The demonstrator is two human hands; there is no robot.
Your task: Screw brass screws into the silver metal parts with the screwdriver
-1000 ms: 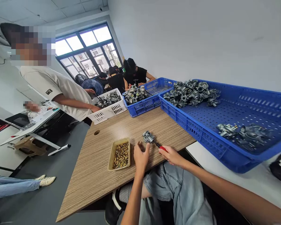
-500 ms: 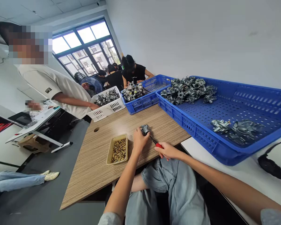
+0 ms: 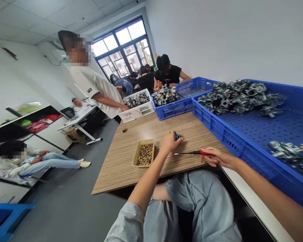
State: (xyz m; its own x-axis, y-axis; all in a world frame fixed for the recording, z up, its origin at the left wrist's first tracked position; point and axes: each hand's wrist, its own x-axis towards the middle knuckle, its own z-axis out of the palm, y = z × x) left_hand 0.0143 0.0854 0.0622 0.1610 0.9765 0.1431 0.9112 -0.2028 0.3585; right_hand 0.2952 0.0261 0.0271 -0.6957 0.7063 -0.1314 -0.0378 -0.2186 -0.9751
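My left hand (image 3: 169, 142) grips a small dark grey metal part (image 3: 177, 136) over the wooden table (image 3: 116, 164). In my right hand (image 3: 215, 156) is a screwdriver (image 3: 192, 153) with a red handle; its tip points left, apart from the metal part. Left of my left hand stands a beige tray (image 3: 134, 160) of small brass pieces. A large blue crate (image 3: 217, 134) to the right holds a heap of grey metal parts (image 3: 237, 97), with a few more near its lower right.
A smaller blue crate (image 3: 164, 112) and a white basket (image 3: 135, 116), both with metal parts, stand at the table's far edge. One person (image 3: 93, 84) stands by the basket; another (image 3: 170, 74) sits behind the blue crate. A seated person (image 3: 40, 163) is at far left.
The screwdriver has come away from the metal part, and my right hand is farther from my left. The whole view has turned left, so things appear shifted right.
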